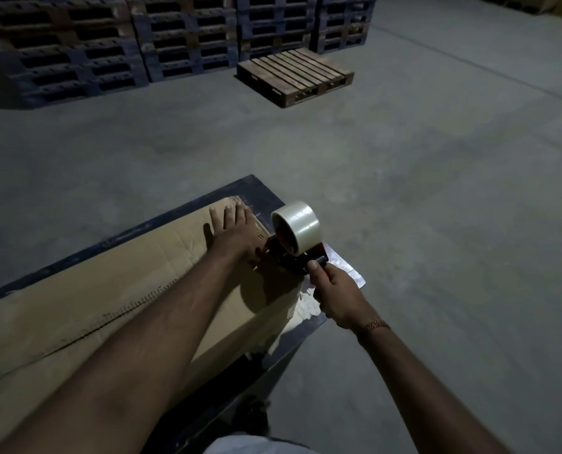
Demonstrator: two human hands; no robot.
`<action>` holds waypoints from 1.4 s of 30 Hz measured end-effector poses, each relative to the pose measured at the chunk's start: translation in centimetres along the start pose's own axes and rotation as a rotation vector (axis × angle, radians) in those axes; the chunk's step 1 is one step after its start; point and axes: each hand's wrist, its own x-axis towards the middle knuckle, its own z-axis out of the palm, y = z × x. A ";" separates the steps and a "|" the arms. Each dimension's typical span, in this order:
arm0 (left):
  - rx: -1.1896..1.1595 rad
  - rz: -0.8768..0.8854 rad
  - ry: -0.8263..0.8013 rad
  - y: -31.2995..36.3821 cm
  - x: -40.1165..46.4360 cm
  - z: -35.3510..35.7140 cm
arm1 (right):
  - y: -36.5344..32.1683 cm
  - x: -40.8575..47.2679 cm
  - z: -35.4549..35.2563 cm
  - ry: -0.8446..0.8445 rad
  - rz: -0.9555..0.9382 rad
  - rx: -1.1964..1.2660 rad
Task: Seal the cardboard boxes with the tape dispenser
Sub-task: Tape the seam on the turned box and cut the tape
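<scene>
The cardboard box (86, 309) is lying on a dark bench (161, 217), its top flaps meeting along a seam that is running lengthwise. The left hand (237, 234) is pressing flat on the far end of the box top, fingers straight and spread, holding nothing. The right hand (333, 293) is gripping the handle of the tape dispenser (292, 253), fingers curled tightly round it. The dispenser is sitting at the far right corner of the box, touching the cardboard just beside the left hand, with its roll of clear tape (297, 224) standing up above the frame. Shiny tape is showing on the box's end face below the right hand. On the concrete floor (437, 158) beyond, a single wooden pallet (294, 75) is lying near stacks of dark pallets (109, 44)
</scene>
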 end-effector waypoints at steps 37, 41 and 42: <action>0.151 0.122 0.112 3.8 -6.5 2.6 | 7.4 -5.3 -3.3 -0.003 0.018 0.078; 0.175 0.101 0.038 4.2 -6.1 2.1 | 7.6 -5.5 -3.4 -0.020 0.005 0.108; 0.175 0.095 0.025 4.4 -6.0 2.0 | 7.7 -5.6 -3.5 -0.027 -0.001 0.107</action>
